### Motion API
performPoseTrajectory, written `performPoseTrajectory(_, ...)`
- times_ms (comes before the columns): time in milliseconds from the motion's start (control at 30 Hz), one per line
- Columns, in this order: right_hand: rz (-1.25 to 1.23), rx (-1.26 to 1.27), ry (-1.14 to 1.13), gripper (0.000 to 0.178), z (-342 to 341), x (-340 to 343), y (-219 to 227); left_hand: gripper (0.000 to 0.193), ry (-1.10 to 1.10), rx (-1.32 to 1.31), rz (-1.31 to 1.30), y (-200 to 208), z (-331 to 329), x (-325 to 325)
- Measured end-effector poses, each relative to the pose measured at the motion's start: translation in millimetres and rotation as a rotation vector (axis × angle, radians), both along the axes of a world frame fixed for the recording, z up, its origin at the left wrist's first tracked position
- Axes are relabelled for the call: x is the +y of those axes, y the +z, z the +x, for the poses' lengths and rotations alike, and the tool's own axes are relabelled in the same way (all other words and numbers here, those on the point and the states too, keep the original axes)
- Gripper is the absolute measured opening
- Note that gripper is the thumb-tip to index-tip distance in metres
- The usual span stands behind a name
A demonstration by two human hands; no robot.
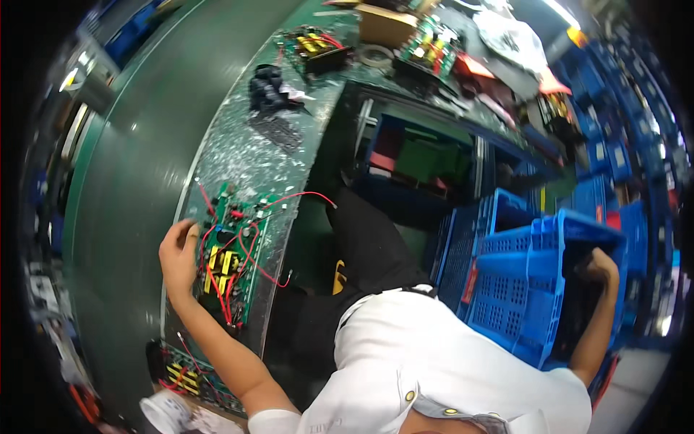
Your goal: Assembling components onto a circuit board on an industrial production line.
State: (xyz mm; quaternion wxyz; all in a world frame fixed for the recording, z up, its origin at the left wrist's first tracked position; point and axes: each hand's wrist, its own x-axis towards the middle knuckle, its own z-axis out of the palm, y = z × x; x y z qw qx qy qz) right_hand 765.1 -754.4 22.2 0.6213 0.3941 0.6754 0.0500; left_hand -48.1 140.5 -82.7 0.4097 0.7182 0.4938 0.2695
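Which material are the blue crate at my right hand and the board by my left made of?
Blue crate: probably moulded plastic, slightly shiny, given its even colour and lattice walls. Board: likely coated laminate, finish unclear; green shows between its components.

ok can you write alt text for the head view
The left hand is at the edge of a green circuit board with red wires on a speckled green workbench, while the right hand reaches into a blue plastic crate.

The head-worn fisheye looks steeply down from close above the white shirt [405, 340] at five o'clock, taking in the speckled green workbench [238, 155] at ten.
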Motion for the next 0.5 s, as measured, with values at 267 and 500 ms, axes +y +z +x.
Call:
performPoseTrajectory(267,0.36,0.021,-0.479,0.01,-31,234,-12,0.022,0.099,0.102,0.173,99,3,-30)
performPoseTrajectory(500,0.552,-0.067,-1.092,0.005,-179,312,132,0.023,0.086,0.102,0.199,80,-7,-27)
